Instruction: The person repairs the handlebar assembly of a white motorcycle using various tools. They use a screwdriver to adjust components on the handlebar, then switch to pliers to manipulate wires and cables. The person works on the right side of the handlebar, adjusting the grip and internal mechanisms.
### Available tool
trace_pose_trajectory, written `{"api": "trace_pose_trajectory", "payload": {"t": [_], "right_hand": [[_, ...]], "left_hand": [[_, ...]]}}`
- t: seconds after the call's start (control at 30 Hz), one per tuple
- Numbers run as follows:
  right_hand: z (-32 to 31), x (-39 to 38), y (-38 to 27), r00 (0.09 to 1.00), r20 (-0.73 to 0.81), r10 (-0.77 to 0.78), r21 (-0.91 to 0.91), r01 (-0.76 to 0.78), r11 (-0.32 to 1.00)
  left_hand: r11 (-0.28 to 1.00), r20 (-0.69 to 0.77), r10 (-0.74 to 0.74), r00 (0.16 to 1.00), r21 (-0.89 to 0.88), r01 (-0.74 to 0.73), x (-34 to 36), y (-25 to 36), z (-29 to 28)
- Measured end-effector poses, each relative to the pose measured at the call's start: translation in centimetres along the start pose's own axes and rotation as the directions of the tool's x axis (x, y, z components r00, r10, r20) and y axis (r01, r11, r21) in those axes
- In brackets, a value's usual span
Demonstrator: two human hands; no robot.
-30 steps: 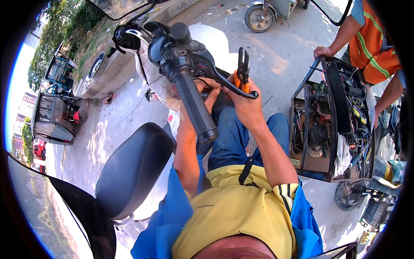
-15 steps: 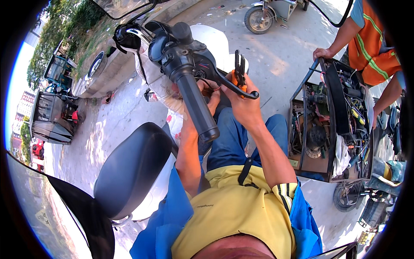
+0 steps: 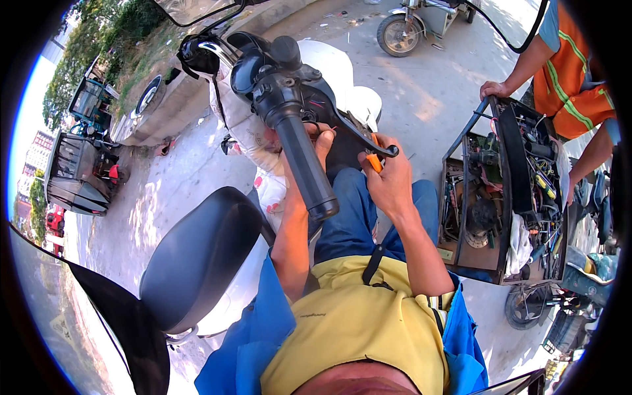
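Note:
My left hand (image 3: pixel 321 146) is closed behind the black handlebar grip (image 3: pixel 301 161), its thumb and finger pinching a thin wire (image 3: pixel 334 129). Part of that hand is hidden by the grip. To its right, my right hand (image 3: pixel 393 184) is wrapped round pliers with orange handles (image 3: pixel 374 162). The black brake lever (image 3: pixel 359 137) crosses in front of the pliers, so their jaws are mostly covered. Both hands are above my knees, beside the vehicle's front panel.
A black seat (image 3: pixel 197 263) lies to the left. At right stands an open metal toolbox (image 3: pixel 484 253) full of tools, with a person in an orange vest (image 3: pixel 559 79) holding its frame. A three-wheeler's wheel (image 3: pixel 399 35) is at the top, a parked vehicle (image 3: pixel 79 174) far left.
My right hand has turned the pliers from upright, jaws up, to lying low behind the brake lever. My left hand remains near the wire, its thumb now plainer to see.

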State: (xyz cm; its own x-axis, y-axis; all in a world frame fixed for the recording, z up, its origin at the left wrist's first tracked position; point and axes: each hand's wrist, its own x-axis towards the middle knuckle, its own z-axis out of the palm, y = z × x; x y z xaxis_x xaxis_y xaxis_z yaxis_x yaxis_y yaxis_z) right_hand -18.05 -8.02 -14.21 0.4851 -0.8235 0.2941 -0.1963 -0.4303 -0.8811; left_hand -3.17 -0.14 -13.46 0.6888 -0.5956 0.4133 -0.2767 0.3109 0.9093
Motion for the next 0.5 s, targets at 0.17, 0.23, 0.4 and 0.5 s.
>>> {"api": "trace_pose_trajectory", "payload": {"t": [0.17,0.23,0.4,0.5], "right_hand": [[0.06,-0.87,0.58,0.996,0.016,-0.087,-0.157,0.088,0.984],[0.22,-0.82,0.58,0.994,0.033,-0.105,-0.198,0.109,0.974],[0.56,-0.68,0.51,0.992,0.058,-0.116,-0.183,0.125,0.975],[0.64,-0.67,0.26,0.99,0.064,-0.127,-0.185,0.137,0.973]], "left_hand": [[0.998,-0.011,-0.007,1.0,-0.067,0.007,-0.1,0.38,0.82],[0.998,0.007,-0.019,1.0,-0.056,0.019,-0.01,0.26,0.72],[0.998,0.026,-0.008,1.0,-0.068,0.01,0.12,-0.28,0.34],[0.999,0.007,0.008,1.0,-0.051,-0.008,-0.07,0.18,0.4]]}}
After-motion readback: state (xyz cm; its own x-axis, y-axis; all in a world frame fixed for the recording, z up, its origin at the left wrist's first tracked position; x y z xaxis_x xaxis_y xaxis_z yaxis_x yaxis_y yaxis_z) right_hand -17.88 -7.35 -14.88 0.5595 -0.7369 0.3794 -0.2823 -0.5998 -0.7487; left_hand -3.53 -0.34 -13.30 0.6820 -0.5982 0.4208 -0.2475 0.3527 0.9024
